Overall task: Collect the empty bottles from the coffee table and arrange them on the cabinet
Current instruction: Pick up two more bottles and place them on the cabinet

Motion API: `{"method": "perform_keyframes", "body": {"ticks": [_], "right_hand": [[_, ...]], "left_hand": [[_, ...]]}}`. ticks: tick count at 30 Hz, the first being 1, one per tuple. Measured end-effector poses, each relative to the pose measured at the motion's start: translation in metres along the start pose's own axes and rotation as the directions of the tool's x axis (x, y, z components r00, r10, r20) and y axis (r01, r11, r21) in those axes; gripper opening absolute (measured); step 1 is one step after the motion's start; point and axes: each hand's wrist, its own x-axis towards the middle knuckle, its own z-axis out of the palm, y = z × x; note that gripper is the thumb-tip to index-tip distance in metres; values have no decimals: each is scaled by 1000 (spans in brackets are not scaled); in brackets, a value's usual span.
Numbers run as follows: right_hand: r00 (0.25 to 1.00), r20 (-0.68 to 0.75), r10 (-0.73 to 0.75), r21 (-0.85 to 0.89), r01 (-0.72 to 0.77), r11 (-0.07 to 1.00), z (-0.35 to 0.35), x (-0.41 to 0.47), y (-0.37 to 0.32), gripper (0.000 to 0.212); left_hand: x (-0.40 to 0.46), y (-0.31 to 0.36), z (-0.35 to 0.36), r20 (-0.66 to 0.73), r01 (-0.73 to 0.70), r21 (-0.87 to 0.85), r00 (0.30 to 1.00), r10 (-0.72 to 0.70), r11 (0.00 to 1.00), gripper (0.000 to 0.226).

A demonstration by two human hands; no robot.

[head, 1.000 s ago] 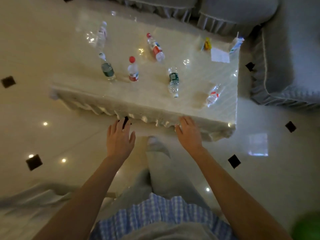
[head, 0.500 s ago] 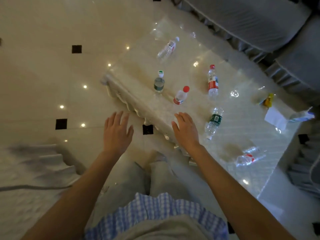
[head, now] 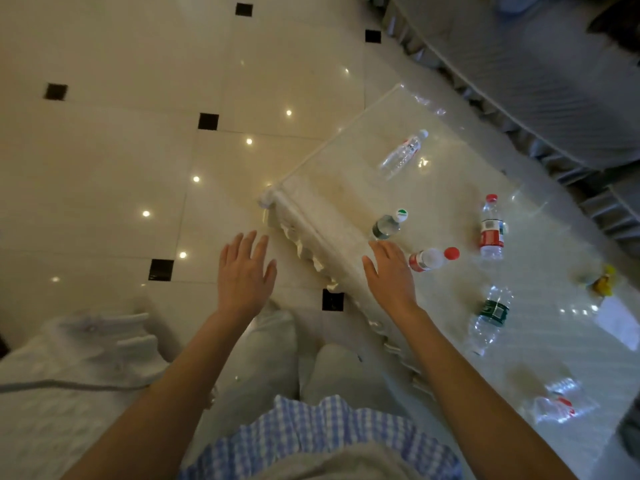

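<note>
Hovering flat, fingers straight, gripping nothing: left hand (head: pixel 244 275) over floor, right hand (head: pixel 391 277) over near table (head: pixel 332 216) edge. Red-cap bottle (head: pixel 433 259) just right of right fingertips, green-cap bottle (head: pixel 388 226) just beyond; four more bottles spread farther right.

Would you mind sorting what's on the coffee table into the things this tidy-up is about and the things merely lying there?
Part of the job:
red-capped bottle by the right hand
green-dot-capped bottle
red-label bottle
green-label bottle
clear bottle at the far end
crushed bottle

Just lying about:
yellow object
white paper
</note>
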Motion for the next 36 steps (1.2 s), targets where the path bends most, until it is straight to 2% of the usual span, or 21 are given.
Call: {"method": "perform_keyframes", "body": {"ticks": [8, 17, 22, 24, 28, 36], "right_hand": [[990, -114, 85, 39, -82, 996, -2, 57, -48, 40], [946, -217, 239, 73, -229, 971, -7, 136, -65, 41], [887, -320, 332, 99, -317, 943, -17, 177, -58, 39], [856, -330, 398, 130, -376, 917, -24, 187, -54, 38], [806, -328, 493, 169, -463, 870, -35, 196, -40, 39], [614, -369, 698, 330, -615, 716, -40, 186, -15, 38]], "left_hand": [[94, -49, -17, 42, -113, 11, 993, 113, 993, 48], [219, -42, -21, 140, -250, -6, 958, 249, 968, 49], [298, -17, -19, 169, -348, -32, 922, 348, 937, 48], [325, -3, -17, 222, -384, -29, 898, 381, 923, 49], [369, 30, -11, 242, -465, -46, 853, 462, 884, 50], [420, 100, 8, 322, -615, -96, 725, 609, 783, 52]]}}
